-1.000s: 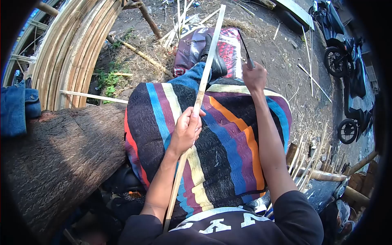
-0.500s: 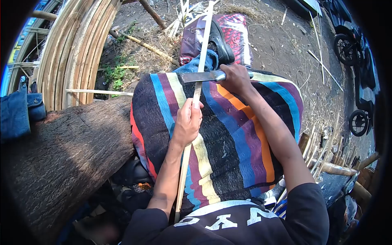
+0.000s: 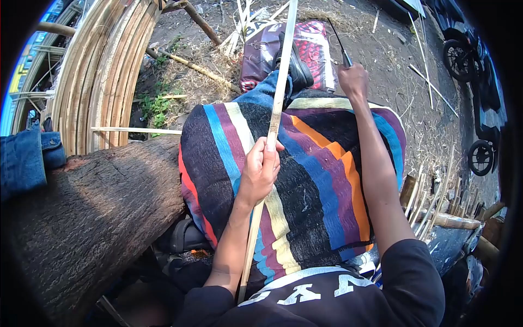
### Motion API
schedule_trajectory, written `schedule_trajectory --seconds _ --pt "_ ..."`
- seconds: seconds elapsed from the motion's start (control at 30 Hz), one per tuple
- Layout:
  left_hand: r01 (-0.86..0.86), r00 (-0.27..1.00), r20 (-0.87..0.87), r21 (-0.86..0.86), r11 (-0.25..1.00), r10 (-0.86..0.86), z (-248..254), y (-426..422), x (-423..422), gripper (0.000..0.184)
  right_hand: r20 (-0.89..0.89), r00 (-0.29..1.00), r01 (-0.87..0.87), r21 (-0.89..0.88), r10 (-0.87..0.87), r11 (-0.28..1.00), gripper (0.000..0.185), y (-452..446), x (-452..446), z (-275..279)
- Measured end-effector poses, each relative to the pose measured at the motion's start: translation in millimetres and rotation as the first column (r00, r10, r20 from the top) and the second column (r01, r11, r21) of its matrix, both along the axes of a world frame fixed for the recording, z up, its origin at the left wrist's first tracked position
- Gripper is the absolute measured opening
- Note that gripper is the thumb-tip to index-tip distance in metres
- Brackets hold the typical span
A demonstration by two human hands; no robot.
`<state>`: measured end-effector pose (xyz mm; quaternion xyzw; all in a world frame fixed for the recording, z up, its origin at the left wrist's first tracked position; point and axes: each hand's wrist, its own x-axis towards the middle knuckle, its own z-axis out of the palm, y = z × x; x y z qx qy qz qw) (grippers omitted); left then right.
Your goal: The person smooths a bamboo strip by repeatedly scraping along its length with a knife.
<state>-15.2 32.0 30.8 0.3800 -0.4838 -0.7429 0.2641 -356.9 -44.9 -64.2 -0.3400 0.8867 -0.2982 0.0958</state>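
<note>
A long, pale bamboo strip slants from near my lap up past my foot, and my left hand is wrapped round its middle with the thumb along it. My right hand grips the handle of a knife, held out to the right of the strip and apart from it. The blade points away from me and shows almost edge-on as a thin dark line. A striped cloth covers my legs beneath both hands. Beyond it my dark shoe rests on a printed sack.
At my left lies a thick log, with a blue denim piece by its far end. Bundled bamboo slats stand behind. Loose strips lie on the dirt ground, and motorcycles are at the far right.
My right hand has lifted the knife off the strip and moved it right and away from me, turning the blade outward. My left hand, still on the strip, has shifted slightly right.
</note>
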Motion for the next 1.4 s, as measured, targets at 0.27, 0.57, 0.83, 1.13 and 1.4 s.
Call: schedule_trajectory --seconds 0.27,0.57,0.83,1.13,1.4 --pt "-0.056 0.998 0.022 0.015 0.998 0.056 -17 -25 6 0.028 -0.075 0.846 -0.526 -0.287 0.528 0.801 0.02 30 68 30" --pt "-0.047 0.997 -0.055 0.072 0.996 0.051 -14 -28 11 0.031 -0.148 0.634 -0.769 -0.014 0.759 0.639 0.017 18 102 22" --pt "0.0 0.999 -0.04 0.079 0.997 0.003 -26 -34 16 0.033 -0.094 0.65 -0.759 -0.019 0.754 0.651 0.019 16 102 10" --pt "-0.057 0.995 -0.066 0.192 0.98 0.071 -14 -36 12 0.039 -0.178 0.587 -0.794 0.065 0.79 0.604 0.017 22 110 29" --pt "-0.031 0.99 -0.128 0.178 0.983 0.055 -16 -24 16 0.029 -0.236 0.829 -0.494 0.118 0.507 0.862 0.022 3 85 9"
